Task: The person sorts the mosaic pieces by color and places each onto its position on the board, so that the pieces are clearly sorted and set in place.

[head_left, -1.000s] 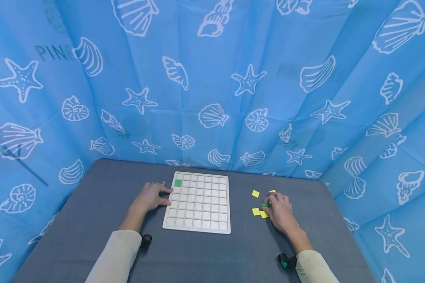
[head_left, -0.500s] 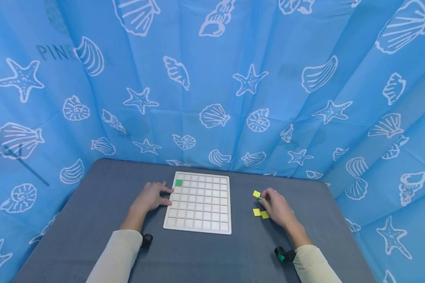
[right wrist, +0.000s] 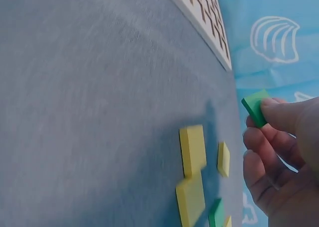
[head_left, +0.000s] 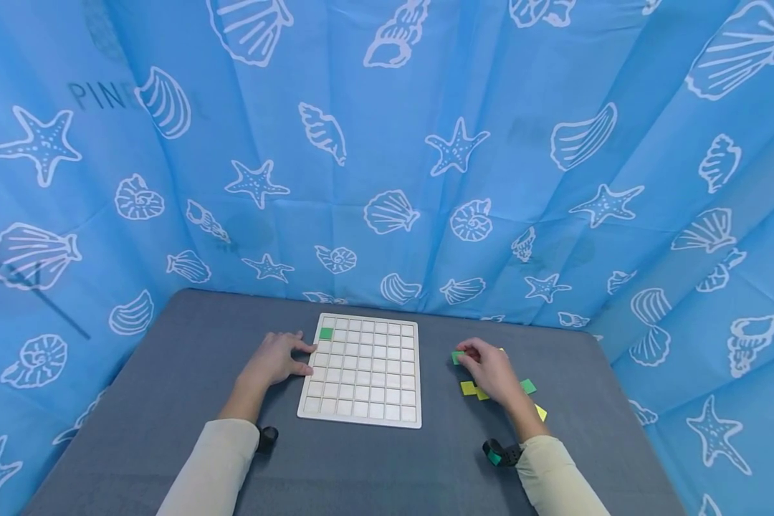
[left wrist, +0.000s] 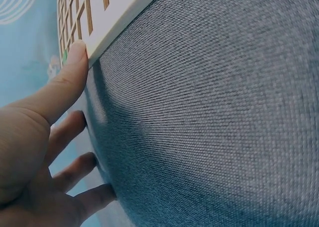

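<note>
A white gridded board [head_left: 369,376] lies on the grey table with one green tile [head_left: 325,333] in a cell near its upper left corner. My left hand [head_left: 272,360] rests at the board's left edge. In the left wrist view the thumb [left wrist: 75,57] presses on the rim, while the other fingers spread loosely beside it. To the right of the board, my right hand [head_left: 492,371] pinches a green square tile [right wrist: 255,107] between thumb and fingers, raised above the table. Below that hand lie two yellow tiles [right wrist: 193,150], one against the other.
Another green tile [head_left: 528,386] and a yellow tile [head_left: 541,413] lie right of the right hand, with a further yellow tile [right wrist: 224,159] partly covered by it in the head view. A blue shell-patterned curtain [head_left: 387,143] hangs behind the table and along both sides.
My right hand has picked the green tile out of the scattered pile and moved it up and left, toward the board. The left hand and the board have stayed put.
</note>
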Available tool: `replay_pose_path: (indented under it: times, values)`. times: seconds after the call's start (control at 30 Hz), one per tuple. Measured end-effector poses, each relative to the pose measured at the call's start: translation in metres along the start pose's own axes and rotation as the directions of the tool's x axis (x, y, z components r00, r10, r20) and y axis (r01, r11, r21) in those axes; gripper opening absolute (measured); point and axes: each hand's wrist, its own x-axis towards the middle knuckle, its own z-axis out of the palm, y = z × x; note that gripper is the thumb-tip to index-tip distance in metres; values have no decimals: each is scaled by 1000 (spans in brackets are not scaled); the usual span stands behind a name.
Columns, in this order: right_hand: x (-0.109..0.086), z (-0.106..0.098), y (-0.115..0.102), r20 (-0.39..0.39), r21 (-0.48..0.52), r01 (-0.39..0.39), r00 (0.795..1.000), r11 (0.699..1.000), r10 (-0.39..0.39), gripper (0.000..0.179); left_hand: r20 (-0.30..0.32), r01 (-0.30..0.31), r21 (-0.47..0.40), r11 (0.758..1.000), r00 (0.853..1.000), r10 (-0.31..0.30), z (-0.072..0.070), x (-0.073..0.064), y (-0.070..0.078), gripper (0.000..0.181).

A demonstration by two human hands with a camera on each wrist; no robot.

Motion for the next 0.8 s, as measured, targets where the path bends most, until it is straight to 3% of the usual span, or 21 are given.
replay_pose_path:
  times: [0.37, 0.8]
  values:
    - [19, 29, -17, -47, 54, -59, 997, 997, 62, 17, -3, -10, -1, 1000, 1000, 10, 1, 0, 0, 51]
    - [33, 48, -36, -32, 211, -96, 994, 973, 105, 17, 2, -5, 5, 1000, 1000, 5, 2, 0, 0, 51]
